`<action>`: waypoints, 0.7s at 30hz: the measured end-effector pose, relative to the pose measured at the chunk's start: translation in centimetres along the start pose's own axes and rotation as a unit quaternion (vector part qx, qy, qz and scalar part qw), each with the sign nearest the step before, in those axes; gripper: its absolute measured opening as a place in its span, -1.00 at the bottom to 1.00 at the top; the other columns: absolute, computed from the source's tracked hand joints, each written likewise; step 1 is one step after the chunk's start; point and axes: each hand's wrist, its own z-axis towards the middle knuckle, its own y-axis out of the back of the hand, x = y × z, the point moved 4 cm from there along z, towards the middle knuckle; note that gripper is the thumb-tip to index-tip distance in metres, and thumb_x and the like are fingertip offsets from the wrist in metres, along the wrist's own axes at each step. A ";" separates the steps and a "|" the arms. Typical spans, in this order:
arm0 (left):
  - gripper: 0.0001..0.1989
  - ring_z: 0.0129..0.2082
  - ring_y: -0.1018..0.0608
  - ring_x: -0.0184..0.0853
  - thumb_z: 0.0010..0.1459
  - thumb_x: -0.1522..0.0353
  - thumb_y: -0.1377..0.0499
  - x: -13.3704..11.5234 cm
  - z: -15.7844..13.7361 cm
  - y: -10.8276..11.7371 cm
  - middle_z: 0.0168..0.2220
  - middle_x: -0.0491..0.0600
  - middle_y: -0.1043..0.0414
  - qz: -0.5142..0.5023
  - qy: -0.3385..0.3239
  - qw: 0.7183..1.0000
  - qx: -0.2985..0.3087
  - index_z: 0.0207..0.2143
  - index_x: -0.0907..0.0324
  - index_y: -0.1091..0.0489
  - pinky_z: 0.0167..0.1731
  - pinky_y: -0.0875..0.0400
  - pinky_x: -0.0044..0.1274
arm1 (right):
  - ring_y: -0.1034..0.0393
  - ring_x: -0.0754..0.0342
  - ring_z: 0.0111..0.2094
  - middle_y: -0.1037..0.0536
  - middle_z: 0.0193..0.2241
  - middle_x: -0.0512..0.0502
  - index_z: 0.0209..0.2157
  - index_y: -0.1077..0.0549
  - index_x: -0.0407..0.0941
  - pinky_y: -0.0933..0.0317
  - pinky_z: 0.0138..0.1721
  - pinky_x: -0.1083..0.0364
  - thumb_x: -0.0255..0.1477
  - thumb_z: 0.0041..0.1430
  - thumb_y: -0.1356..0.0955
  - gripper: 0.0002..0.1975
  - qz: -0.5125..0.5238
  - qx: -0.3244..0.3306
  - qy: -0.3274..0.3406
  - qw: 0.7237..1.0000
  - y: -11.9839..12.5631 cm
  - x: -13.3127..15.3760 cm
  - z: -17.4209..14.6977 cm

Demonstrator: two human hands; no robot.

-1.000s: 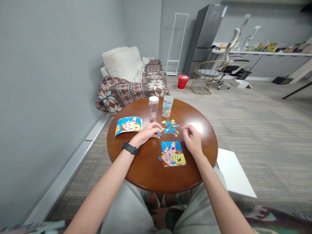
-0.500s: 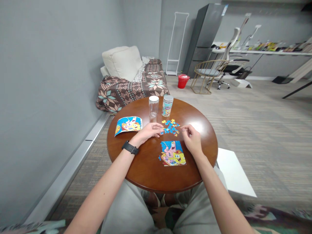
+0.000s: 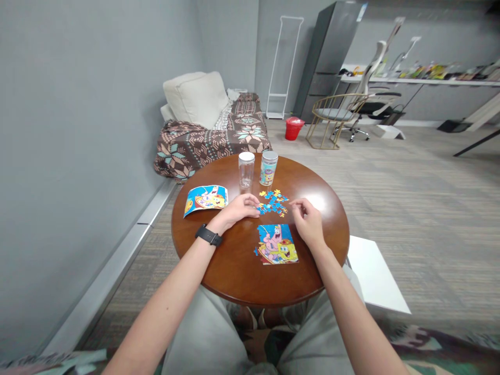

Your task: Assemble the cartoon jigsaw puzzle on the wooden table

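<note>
On the round brown table (image 3: 234, 273) at lower centre, a partly joined puzzle (image 3: 278, 245) lies just below mid-frame, and above it the left hand (image 3: 240, 207), loosely open, apparently empty, and the right hand (image 3: 307, 219), fingers curled, hold impossible to tell, flank loose pieces (image 3: 272, 204).

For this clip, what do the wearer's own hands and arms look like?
The left hand and right hand are ungloved. A black strap, like a watch band, circles the left wrist; the right wrist is bare. No sleeve shows on the left forearm or right forearm.
</note>
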 end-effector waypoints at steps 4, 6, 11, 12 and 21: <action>-0.66 -0.45 -0.47 -0.47 -0.23 0.50 -0.41 -0.2 -0.1 0.0 -0.46 -0.12 -0.40 0.021 -0.011 1.000 0.004 -0.36 0.27 -0.38 -0.42 -0.41 -0.59 | -0.16 0.15 -0.58 -0.38 -0.60 0.04 -0.40 -0.43 -0.12 -0.11 -0.50 0.15 -0.39 0.13 -0.24 -0.84 -0.002 -0.003 0.002 1.000 0.0 0.1 0.0; -0.68 -0.45 -0.46 -0.46 -0.20 0.44 -0.41 -0.5 -0.3 -0.2 -0.46 -0.11 -0.41 0.034 -0.017 0.999 0.015 -0.36 0.27 -0.40 -0.45 -0.38 -0.61 | -0.16 0.15 -0.58 -0.38 -0.60 0.04 -0.39 -0.43 -0.12 -0.11 -0.49 0.15 -0.40 0.13 -0.24 -0.84 -0.002 -0.001 0.002 1.000 0.0 0.0 0.0; -0.76 -0.40 -0.48 -0.41 -0.09 0.31 -0.36 -0.4 -0.2 -0.4 -0.43 -0.04 -0.48 0.086 -0.041 0.994 0.045 -0.39 0.26 -0.45 -0.46 -0.34 -0.62 | -0.17 0.16 -0.58 -0.39 -0.59 0.04 -0.38 -0.43 -0.12 -0.10 -0.49 0.16 -0.41 0.13 -0.24 -0.85 -0.004 0.003 -0.002 1.000 -0.1 -0.1 0.0; -0.77 -0.40 -0.49 -0.41 -0.07 0.30 -0.35 -0.4 0.0 -0.4 -0.43 -0.03 -0.50 0.093 -0.046 0.993 0.049 -0.38 0.26 -0.46 -0.46 -0.33 -0.62 | -0.17 0.16 -0.58 -0.39 -0.59 0.04 -0.38 -0.43 -0.13 -0.10 -0.49 0.16 -0.41 0.13 -0.25 -0.85 -0.004 0.004 -0.002 1.000 -0.1 -0.1 0.0; -0.93 -0.44 -0.52 -0.34 -0.05 0.39 -0.26 -3.8 -4.6 -1.0 -0.48 -0.05 -0.54 0.312 -0.052 0.937 0.150 -0.46 0.21 -0.52 -0.39 -0.34 -0.59 | -0.18 0.15 -0.57 -0.39 -0.59 0.04 -0.38 -0.45 -0.13 -0.11 -0.46 0.15 -0.38 0.14 -0.25 -0.83 -0.014 0.021 -0.011 1.000 -0.4 -0.6 -0.1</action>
